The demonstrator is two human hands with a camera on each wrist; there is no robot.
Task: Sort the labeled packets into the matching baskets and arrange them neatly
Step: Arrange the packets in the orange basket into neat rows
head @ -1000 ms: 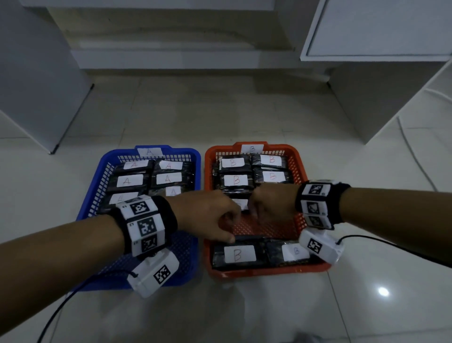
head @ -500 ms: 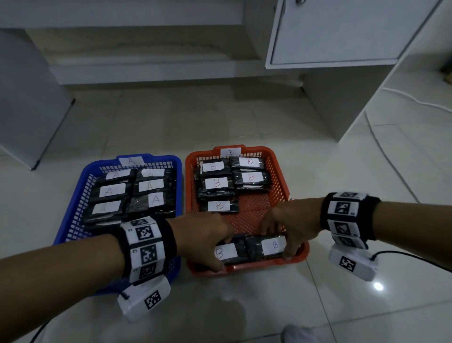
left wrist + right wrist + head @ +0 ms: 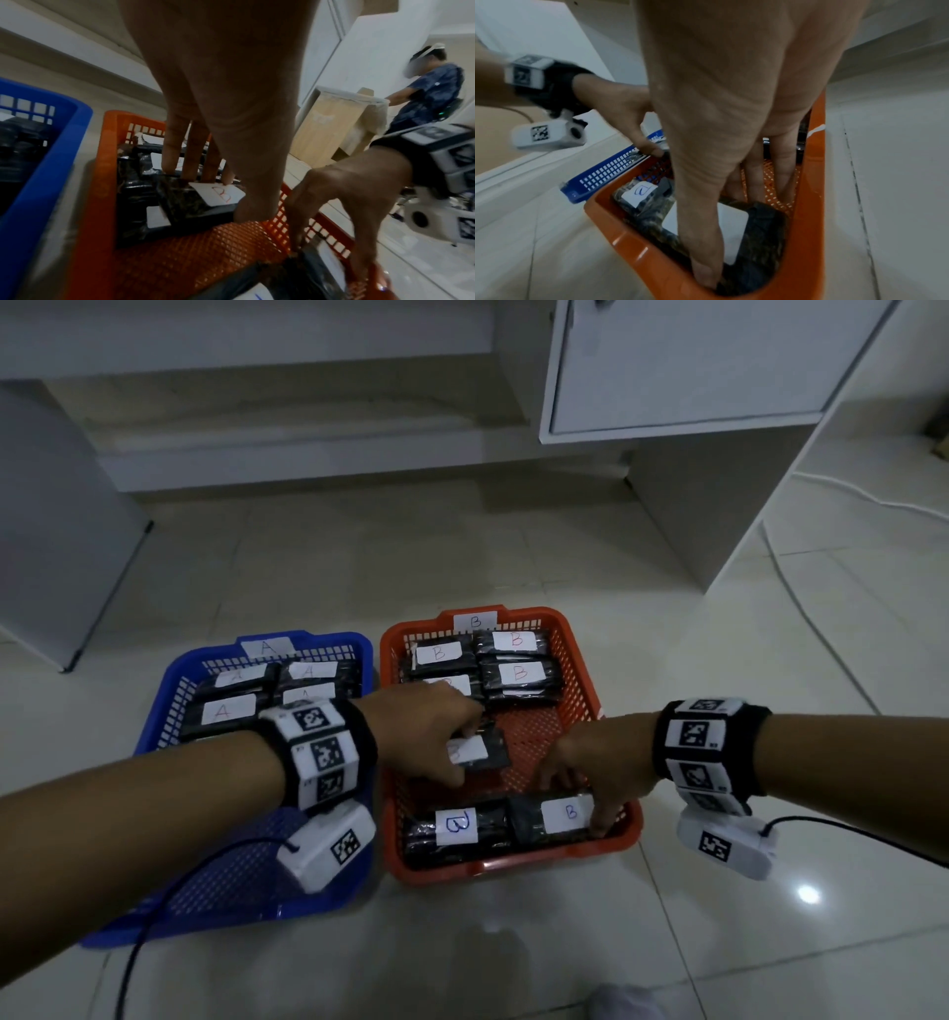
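Two perforated plastic baskets are set side by side on the pale tiled floor: a blue basket (image 3: 354,649) tagged A on the left and an orange basket (image 3: 580,649) tagged B on the right.

In the middle of the orange basket, a black foil-wrapped packet with a white label marked B in red (image 3: 480,751) is held by the left hand (image 3: 429,737), thumb at its near edge and fingers curled over its far edge; it is tilted, partly over another packet.

At the basket's near right corner, a black packet with a white label marked B in blue (image 3: 557,816) is pinched by the right hand (image 3: 595,762), thumb at the near side and fingers at the far side. Just left of it, touching, lies a second blue-lettered B packet (image 3: 457,829). More B packets (image 3: 518,670) are ranged along the far edge. Black packets labelled A (image 3: 226,713) fill the far half of the blue basket.
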